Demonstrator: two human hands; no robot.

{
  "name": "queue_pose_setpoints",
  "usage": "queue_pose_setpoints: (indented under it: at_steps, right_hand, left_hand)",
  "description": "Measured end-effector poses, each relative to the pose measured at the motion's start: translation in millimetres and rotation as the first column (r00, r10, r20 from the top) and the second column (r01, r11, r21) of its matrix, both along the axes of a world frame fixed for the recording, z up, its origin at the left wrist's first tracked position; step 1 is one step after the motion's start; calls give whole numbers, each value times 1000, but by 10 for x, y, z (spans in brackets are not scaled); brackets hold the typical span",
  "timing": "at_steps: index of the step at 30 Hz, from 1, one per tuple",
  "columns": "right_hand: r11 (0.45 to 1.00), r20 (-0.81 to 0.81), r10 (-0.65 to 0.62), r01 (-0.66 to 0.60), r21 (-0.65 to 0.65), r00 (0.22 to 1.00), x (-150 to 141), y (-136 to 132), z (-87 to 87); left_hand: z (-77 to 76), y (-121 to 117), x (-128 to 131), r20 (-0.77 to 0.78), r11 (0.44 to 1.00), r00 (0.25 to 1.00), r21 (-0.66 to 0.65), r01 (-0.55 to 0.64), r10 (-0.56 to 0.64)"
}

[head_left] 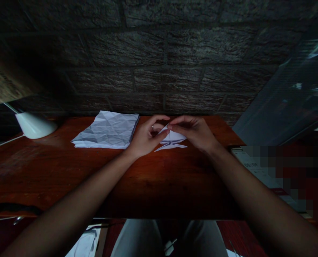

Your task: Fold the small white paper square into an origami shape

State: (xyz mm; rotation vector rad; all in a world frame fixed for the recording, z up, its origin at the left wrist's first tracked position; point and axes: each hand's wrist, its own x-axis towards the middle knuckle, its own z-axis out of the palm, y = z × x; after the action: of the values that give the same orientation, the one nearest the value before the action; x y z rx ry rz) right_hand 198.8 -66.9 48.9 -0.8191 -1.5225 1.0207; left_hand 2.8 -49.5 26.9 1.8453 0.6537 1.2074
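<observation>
A small white folded paper (176,137) with pointed flaps lies on the wooden table, between my two hands. My left hand (149,137), with a ring on one finger, has its thumb and fingers closed on the paper's left side. At the paper's upper tip, the thumb and forefinger of my right hand (195,131) pinch the edge. Two narrow points of the paper spread out along its near side. Beside my left hand lies a stack of white paper sheets (108,129), the top one covered with creases.
A lamp with a white base (35,125) stands at the table's left end. Behind the table (159,178) rises a dark brick wall (148,78). A grey translucent panel (271,103) leans at the right, and below the table's front edge are my knees (137,239).
</observation>
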Motion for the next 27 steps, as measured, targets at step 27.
queue_pose_setpoints:
  at_steps: [27]
  right_hand:
    - [995, -67, -27, 21, -98, 997, -37, -7, -36]
  left_hand:
    - [-21, 66, -3, 38, 1000, 999, 2, -14, 14]
